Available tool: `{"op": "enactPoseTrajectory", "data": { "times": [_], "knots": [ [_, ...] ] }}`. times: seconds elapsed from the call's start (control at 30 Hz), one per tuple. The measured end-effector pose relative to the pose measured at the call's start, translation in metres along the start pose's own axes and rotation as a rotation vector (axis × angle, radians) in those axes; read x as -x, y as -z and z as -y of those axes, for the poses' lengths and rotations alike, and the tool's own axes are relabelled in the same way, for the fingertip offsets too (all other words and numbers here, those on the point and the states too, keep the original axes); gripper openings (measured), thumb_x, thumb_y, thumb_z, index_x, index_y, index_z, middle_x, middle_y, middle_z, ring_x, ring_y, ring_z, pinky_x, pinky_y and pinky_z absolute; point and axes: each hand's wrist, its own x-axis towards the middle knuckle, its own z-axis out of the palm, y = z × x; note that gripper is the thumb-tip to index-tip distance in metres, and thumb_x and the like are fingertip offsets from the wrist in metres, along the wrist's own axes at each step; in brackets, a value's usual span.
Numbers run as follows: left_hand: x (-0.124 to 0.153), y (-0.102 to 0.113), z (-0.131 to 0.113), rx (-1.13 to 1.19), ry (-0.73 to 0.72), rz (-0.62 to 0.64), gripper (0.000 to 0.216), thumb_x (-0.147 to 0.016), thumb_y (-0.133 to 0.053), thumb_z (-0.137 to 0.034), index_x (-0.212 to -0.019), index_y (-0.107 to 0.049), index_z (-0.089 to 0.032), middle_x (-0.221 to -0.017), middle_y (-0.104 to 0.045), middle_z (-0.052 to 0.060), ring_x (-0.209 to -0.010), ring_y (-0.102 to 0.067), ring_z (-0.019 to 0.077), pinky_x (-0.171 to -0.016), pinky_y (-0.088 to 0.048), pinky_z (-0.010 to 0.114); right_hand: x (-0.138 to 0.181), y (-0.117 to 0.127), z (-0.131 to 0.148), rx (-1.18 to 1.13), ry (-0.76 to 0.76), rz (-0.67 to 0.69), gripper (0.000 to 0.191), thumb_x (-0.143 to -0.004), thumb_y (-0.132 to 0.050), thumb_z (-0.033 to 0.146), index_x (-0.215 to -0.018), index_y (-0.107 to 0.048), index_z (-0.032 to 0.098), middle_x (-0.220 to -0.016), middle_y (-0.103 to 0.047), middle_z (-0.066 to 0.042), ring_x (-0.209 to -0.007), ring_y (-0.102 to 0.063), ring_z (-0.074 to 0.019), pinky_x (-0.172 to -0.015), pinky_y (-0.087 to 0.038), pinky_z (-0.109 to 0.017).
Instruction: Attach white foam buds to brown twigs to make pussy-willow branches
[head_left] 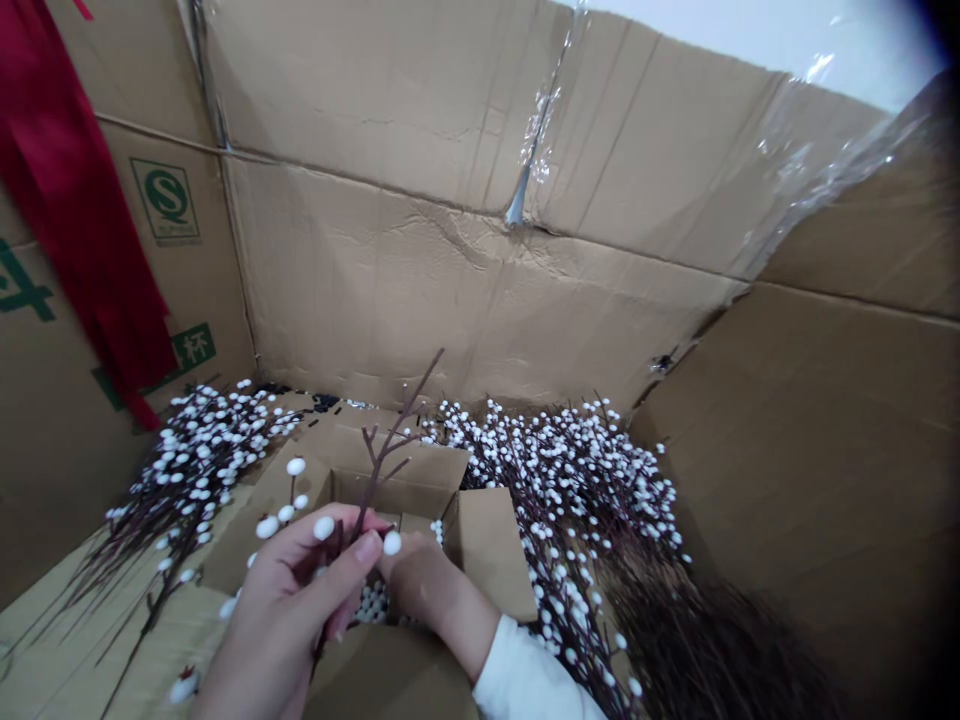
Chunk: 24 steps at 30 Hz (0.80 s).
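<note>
We looked down into a big cardboard carton as a left hand closed firmly around a twig of white berries, thumb and fingers together on the stem, while a right hand in a white sleeve pressed in just beside it, its fingers hidden, so we could not tell whether they were clamped or apart. The twig stood tilted above a small open box, its bare tip pointing up toward the far carton wall. We judged that a hard squeeze could knock berries off the thin stem, and that a sideways pull could snag the side shoots on nearby branches or on the box flaps. Heaps of berry branches crowded both sides of the box, and its raised flaps stood in the way. A red cloth hung against the carton's left wall, and clear plastic wrap clung along its top seam
</note>
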Motion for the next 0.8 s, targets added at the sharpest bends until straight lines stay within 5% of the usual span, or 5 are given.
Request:
{"op": "enactPoseTrajectory", "data": {
  "times": [0.2,0.43,0.53,0.73,0.8],
  "knots": [
    [-0.001,0.008,-0.012,0.055,-0.050,-0.104,0.025,-0.044,-0.090,-0.022,-0.063,-0.074,-0.021,-0.058,-0.065,-0.004,-0.041,-0.039,0.0030,-0.037,-0.035,0.011,0.007,0.011,0.004,-0.013,-0.055,0.128,0.015,-0.094,-0.061,0.023,-0.105,-0.066,0.014,-0.108,-0.070,-0.007,-0.097,-0.069,-0.0203,-0.084,-0.058,-0.041],
    [-0.002,0.020,-0.011,0.065,-0.022,-0.145,0.027,-0.046,-0.092,-0.026,-0.067,-0.074,-0.024,-0.060,-0.067,-0.005,-0.043,-0.042,0.0031,-0.039,-0.039,0.009,0.007,0.015,0.006,-0.207,-0.080,0.044,0.009,-0.086,-0.067,0.011,-0.095,-0.070,0.012,-0.103,-0.074,-0.010,-0.097,-0.070,-0.0231,-0.085,-0.057,-0.041],
    [-0.004,0.022,-0.008,0.033,-0.035,-0.130,0.025,-0.048,-0.092,-0.028,-0.065,-0.074,-0.025,-0.059,-0.066,-0.005,-0.044,-0.042,0.0045,-0.040,-0.040,0.010,0.014,0.026,-0.003,-0.372,-0.129,-0.140,0.016,-0.079,-0.064,0.002,-0.089,-0.072,0.012,-0.095,-0.077,-0.014,-0.092,-0.072,-0.0260,-0.081,-0.057,-0.036],
    [-0.005,0.007,-0.005,-0.065,-0.064,-0.116,0.022,-0.050,-0.090,-0.030,-0.064,-0.076,-0.020,-0.060,-0.068,-0.002,-0.044,-0.041,0.0035,-0.038,-0.033,0.009,0.059,0.053,-0.012,-0.782,-0.247,-0.648,0.025,-0.099,-0.042,0.023,-0.109,-0.064,0.014,-0.104,-0.074,-0.011,-0.092,-0.071,-0.0160,-0.079,-0.057,-0.026],
    [-0.002,-0.003,-0.005,-0.114,-0.088,-0.126,0.020,-0.050,-0.088,-0.029,-0.060,-0.074,-0.019,-0.054,-0.063,-0.003,-0.042,-0.038,0.0026,-0.037,-0.030,0.009,0.074,0.053,-0.006,-1.350,-0.175,-0.949,0.018,-0.091,-0.062,0.031,-0.101,-0.068,0.018,-0.090,-0.075,-0.006,-0.080,-0.072,-0.0164,-0.074,-0.060,-0.027]
  ]
}}
